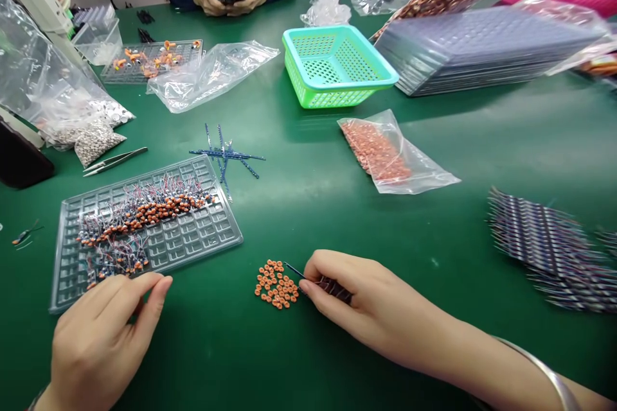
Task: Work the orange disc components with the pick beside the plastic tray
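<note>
My right hand [357, 298] is closed round dark, slim tweezers [333, 289] with a patterned grip. Their thin tip points left, just above a loose cluster of small orange rings [277, 284] on the table. My left hand [106, 334] is at the near edge of a clear compartment tray [187, 247], thumb and forefinger brought together. Anything between those fingertips is too small or hidden to make out. Rows of small orange-tipped parts with fine wires [149, 212] lie on the tray.
Thin blue strips [224, 155] lie crossed behind the tray, near steel tweezers [116, 161]. Farther back are a bag of orange pieces [378, 151], a green basket [340, 87] and stacked clear trays [482, 45]. Wired strips [549, 250] lie right. Opposite, a person's hands [231, 0] hold a phone.
</note>
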`<action>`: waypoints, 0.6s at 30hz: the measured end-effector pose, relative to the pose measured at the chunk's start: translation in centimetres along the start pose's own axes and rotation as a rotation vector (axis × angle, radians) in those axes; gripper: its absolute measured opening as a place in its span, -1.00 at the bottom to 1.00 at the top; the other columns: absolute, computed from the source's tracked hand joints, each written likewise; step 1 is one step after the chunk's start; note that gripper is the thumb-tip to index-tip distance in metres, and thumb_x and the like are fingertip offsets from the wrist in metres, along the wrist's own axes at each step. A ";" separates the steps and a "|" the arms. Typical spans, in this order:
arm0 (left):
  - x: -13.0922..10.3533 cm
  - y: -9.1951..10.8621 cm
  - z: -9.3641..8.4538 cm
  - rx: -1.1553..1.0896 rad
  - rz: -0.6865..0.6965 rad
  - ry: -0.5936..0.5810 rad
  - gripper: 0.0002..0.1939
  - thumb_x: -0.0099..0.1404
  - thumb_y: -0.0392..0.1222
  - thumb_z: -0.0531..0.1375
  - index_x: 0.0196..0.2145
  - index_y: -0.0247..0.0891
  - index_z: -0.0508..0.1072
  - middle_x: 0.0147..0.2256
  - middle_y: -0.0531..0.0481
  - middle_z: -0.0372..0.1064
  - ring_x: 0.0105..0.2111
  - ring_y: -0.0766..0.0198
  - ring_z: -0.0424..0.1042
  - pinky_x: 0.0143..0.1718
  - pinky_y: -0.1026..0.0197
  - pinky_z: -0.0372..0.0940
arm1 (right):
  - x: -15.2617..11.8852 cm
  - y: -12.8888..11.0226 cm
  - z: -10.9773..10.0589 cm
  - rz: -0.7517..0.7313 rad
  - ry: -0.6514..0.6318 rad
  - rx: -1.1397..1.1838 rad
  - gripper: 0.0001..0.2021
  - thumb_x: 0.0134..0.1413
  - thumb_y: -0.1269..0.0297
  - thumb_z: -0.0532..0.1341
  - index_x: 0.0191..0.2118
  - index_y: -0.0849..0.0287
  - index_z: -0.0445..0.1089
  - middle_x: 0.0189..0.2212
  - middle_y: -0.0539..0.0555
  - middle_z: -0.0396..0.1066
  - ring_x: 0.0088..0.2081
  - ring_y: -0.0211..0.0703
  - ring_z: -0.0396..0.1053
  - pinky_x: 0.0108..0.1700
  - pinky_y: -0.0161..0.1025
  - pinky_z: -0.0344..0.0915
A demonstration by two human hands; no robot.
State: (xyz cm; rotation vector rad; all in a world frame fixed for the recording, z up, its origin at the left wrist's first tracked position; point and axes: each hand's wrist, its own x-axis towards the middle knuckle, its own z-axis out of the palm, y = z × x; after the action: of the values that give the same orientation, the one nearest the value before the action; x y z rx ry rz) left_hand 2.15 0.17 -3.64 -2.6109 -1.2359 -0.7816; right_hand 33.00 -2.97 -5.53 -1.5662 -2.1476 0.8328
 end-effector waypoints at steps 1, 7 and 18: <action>0.0 0.0 0.0 0.001 0.000 0.001 -0.89 0.24 -0.34 0.28 -0.26 -0.25 0.46 -0.48 0.11 0.40 -0.51 0.41 0.35 -0.34 0.23 0.21 | 0.0 0.0 0.0 0.003 0.006 -0.002 -0.78 0.22 0.40 0.01 -0.47 0.08 0.16 -0.58 -0.06 0.27 -0.58 -0.23 0.20 -0.53 -0.32 0.15; -0.1 0.0 -0.1 0.020 0.014 0.019 -0.85 0.21 -0.36 0.31 -0.25 -0.25 0.48 -0.45 0.08 0.41 -0.48 0.37 0.36 -0.30 0.21 0.23 | 0.2 0.0 0.2 0.020 0.032 0.009 -0.79 0.22 0.38 0.03 -0.46 0.08 0.20 -0.59 -0.07 0.26 -0.58 -0.23 0.19 -0.55 -0.32 0.13; -0.4 -0.1 -0.3 0.026 0.012 0.031 -0.86 0.21 -0.33 0.31 -0.25 -0.21 0.48 -0.45 0.11 0.43 -0.50 0.39 0.38 -0.30 0.23 0.25 | 0.0 0.1 0.1 0.015 0.029 0.013 -0.77 0.21 0.39 0.04 -0.49 0.08 0.14 -0.61 -0.08 0.23 -0.60 -0.27 0.17 -0.56 -0.34 0.12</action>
State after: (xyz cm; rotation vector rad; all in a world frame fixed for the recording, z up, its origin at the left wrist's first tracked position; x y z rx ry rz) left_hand 1.74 -0.10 -3.63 -2.5730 -1.2122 -0.7956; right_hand 32.98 -2.97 -5.67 -1.5805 -2.1081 0.8222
